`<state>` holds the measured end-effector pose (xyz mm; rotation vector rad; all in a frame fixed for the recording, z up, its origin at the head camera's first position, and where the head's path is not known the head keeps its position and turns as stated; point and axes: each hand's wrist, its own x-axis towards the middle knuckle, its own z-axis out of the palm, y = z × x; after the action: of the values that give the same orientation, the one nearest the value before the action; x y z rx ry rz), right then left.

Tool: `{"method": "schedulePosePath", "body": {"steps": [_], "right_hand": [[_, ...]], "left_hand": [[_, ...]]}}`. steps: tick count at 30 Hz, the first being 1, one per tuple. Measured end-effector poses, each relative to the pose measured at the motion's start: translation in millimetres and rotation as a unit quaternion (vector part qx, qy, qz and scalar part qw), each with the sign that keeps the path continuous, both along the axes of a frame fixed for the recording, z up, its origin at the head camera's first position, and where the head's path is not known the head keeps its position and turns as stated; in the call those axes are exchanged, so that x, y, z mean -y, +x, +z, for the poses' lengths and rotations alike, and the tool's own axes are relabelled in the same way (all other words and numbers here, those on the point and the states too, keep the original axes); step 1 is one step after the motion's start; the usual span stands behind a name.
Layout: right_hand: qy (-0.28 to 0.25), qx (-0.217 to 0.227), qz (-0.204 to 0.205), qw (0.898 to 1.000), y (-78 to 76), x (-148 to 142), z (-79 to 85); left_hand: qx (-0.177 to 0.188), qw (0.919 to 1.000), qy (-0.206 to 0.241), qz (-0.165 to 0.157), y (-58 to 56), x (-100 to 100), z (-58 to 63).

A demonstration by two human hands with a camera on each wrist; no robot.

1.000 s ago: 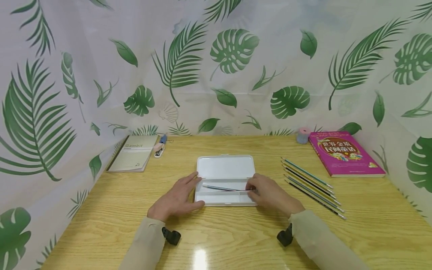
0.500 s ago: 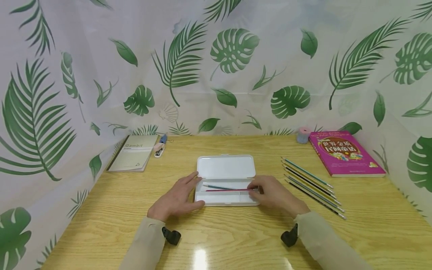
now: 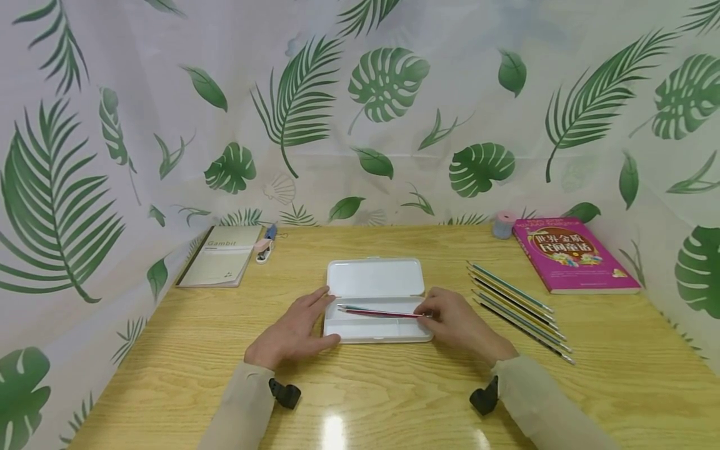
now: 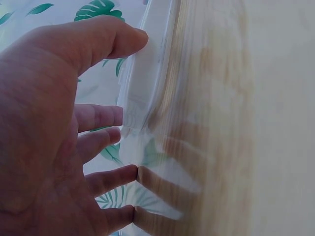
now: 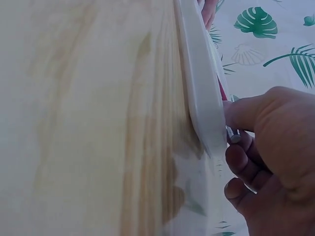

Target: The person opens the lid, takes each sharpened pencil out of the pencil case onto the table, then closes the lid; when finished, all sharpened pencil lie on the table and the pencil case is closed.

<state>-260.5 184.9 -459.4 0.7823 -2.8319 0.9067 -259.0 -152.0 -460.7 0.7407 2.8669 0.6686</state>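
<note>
A white pencil case (image 3: 375, 278) lies open on the table, its lid folded back and its tray split by a divider. My right hand (image 3: 458, 319) pinches a red pencil (image 3: 382, 314) by its eraser end at the tray's right side. The pencil's tip points left over the back compartment. Just behind it lies a teal pencil (image 3: 350, 306), partly covered by the red one. In the right wrist view, thumb and fingers meet around a pencil end (image 5: 236, 137). My left hand (image 3: 292, 331) rests with extended fingers and thumb against the case's left end.
Right of the case, several pencils (image 3: 520, 312) lie slanted side by side. A pink book (image 3: 576, 256) and a pink-and-grey cylinder (image 3: 503, 225) stand behind them. At the back left are a notebook (image 3: 219, 256) and a small pink stapler (image 3: 263, 249). A leaf-print cloth (image 3: 315, 125) encloses the table.
The red pencil has come into fuller view; its tip has swung backward from over the divider to beside the teal pencil. My right hand has shifted slightly right. My left hand has stayed put.
</note>
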Motion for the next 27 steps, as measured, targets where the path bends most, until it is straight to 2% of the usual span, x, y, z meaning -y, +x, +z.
{"method": "schedulePosePath", "body": {"steps": [13, 22, 27], "right_hand": [[-0.058, 0.015, -0.038, 0.998, 4.1, -9.8, -5.6], [-0.084, -0.013, -0.036, 0.996, 12.1, -19.7, -1.2], [-0.082, -0.03, -0.04, 0.995, 18.0, -29.9, 2.9]], "left_hand": [[0.001, 1.0, -0.004, -0.003, -1.3, -3.1, 1.3], [0.007, 1.0, 0.001, -0.005, 0.8, -1.8, 2.1], [0.002, 1.0, 0.002, -0.003, 1.8, -1.6, 1.8]]}}
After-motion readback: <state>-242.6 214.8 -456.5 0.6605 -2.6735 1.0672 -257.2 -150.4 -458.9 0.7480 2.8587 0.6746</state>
